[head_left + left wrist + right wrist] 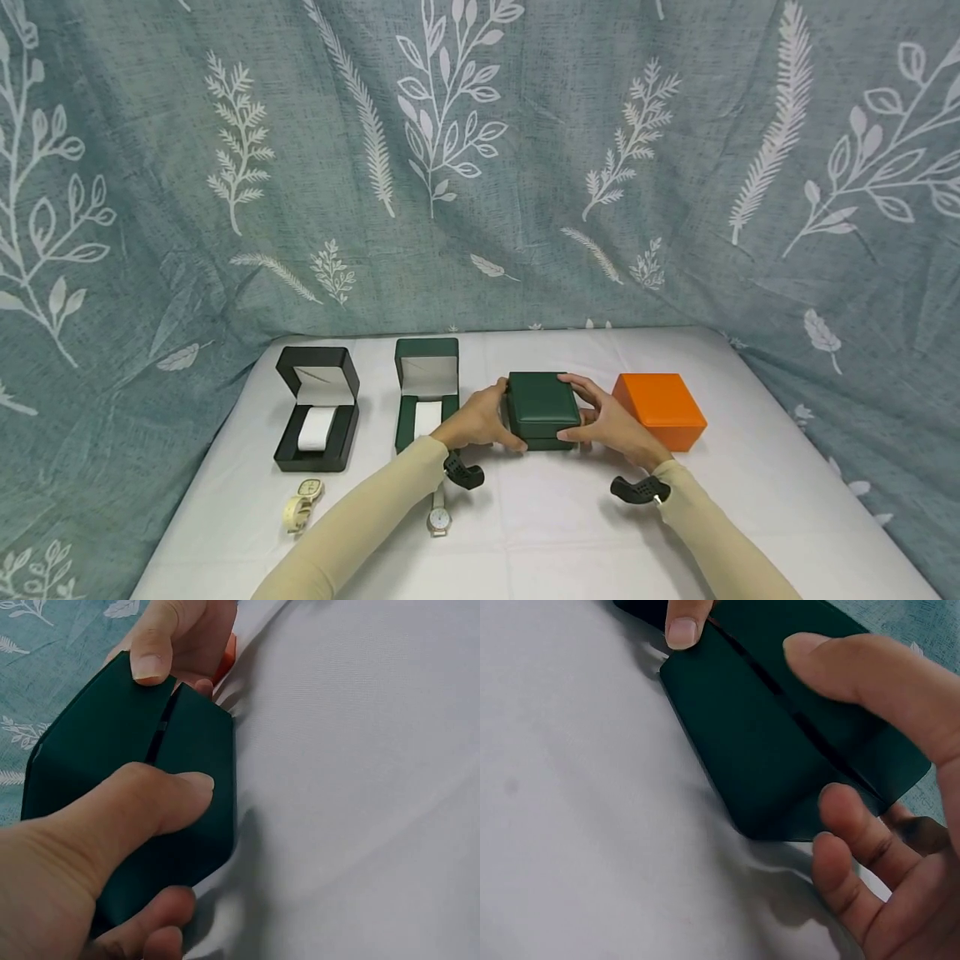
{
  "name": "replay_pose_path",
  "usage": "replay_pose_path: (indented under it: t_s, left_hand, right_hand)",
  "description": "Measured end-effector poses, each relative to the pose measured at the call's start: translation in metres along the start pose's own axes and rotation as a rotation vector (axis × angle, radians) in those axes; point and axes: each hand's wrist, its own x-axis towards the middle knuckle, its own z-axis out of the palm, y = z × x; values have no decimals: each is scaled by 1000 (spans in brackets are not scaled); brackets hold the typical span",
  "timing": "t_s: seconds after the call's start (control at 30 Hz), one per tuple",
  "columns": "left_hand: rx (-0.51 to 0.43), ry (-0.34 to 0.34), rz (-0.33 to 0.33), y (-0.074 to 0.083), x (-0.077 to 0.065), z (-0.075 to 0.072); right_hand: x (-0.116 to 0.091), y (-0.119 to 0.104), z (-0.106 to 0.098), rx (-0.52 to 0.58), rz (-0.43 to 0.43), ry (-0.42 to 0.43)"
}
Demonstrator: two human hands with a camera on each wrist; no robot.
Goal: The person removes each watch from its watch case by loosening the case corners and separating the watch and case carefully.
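Note:
A dark green watch box sits on the white table between both hands. My left hand grips its left side, with the thumb across the front of the base in the left wrist view. From the right side my right hand holds it, its thumb on the front of the lid. The lid is down, with a narrow dark gap along the seam between lid and base. The box's inside is hidden.
An open black watch box and an open green watch box, each with a white cushion, stand to the left. Before them lie a gold-coloured watch and a pale-strapped watch. An orange box stands right.

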Motion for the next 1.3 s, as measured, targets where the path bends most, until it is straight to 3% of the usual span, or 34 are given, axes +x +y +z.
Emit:
replay_pose_path:
  t_s: [0.3,0.9,1.3]
  left_hand:
    - [-28,-13,-74,2,-2,1]
    - [-64,3,-43,1,-3,-1]
    - [-49,6,-27,-1,-2,1]
  right_hand:
    - [-1,6,2,55,-52,16]
    - [7,10,6,-7,-87,126]
    - [9,4,9,-39,-44,225]
